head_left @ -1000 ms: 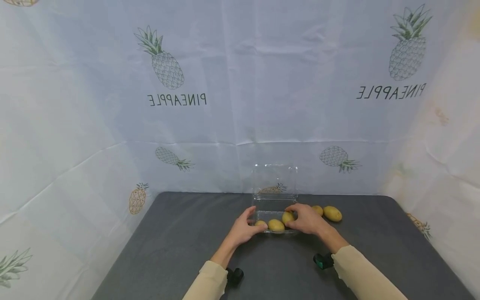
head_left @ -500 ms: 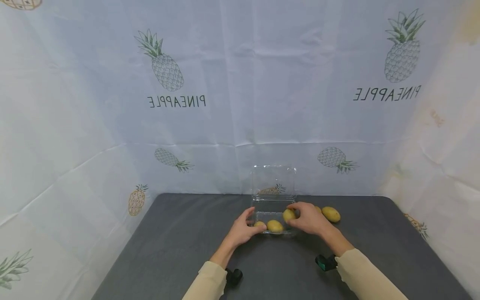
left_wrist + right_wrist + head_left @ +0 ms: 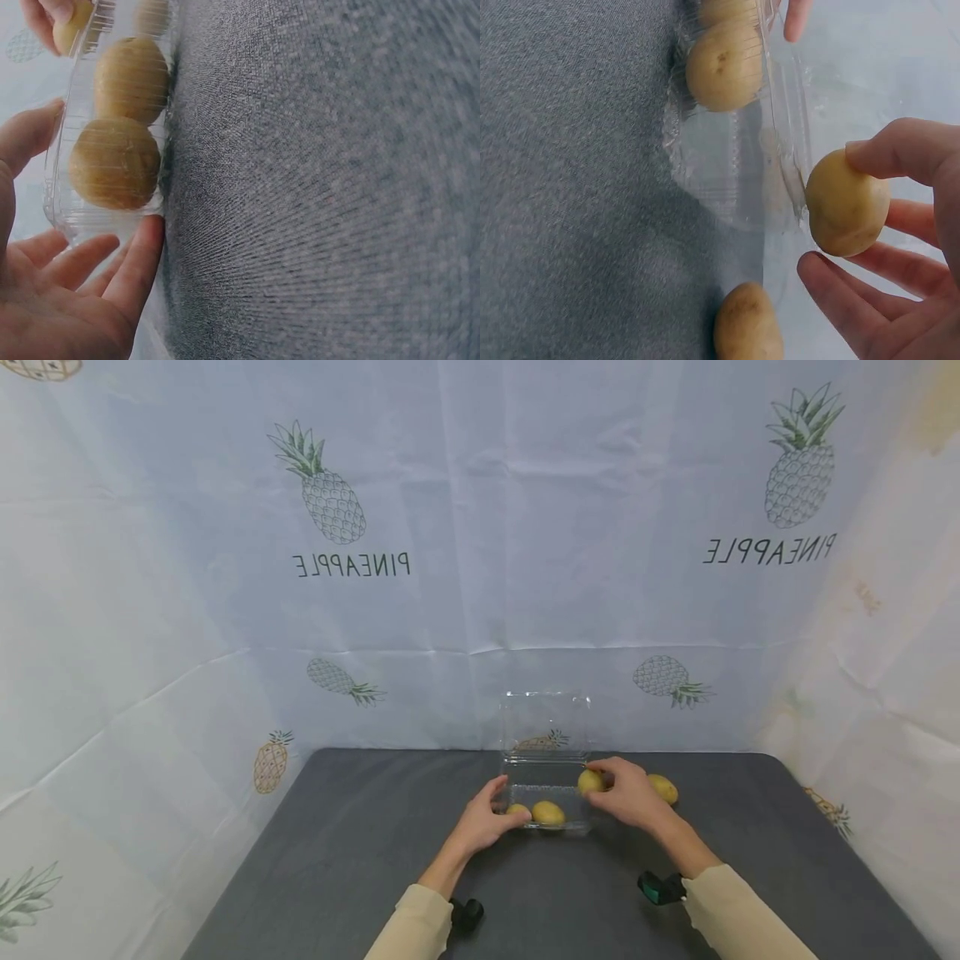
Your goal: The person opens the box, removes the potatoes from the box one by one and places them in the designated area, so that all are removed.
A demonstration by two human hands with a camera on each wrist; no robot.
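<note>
A clear plastic clamshell container [image 3: 555,793] lies on the table with its lid [image 3: 546,718] raised at the back. Inside it are two potatoes, one in the middle [image 3: 548,813] and one at the left end [image 3: 115,163]. My left hand [image 3: 480,820] holds the container's left end, thumb at the front and fingers round the side. In my right hand [image 3: 630,793] a potato [image 3: 847,202] is pinched between thumb and fingers, above the container's right rim. Another potato [image 3: 662,788] rests on the table beyond the right hand.
A dark grey cloth covers the table [image 3: 360,827]. Behind it hangs a pale curtain [image 3: 480,568] printed with pineapples. Black devices sit at the left wrist [image 3: 468,913] and right wrist [image 3: 660,888].
My right hand has lifted its potato from the container's right end and shifted right. It now covers more of the potatoes on the table. My left hand has stayed in place.
</note>
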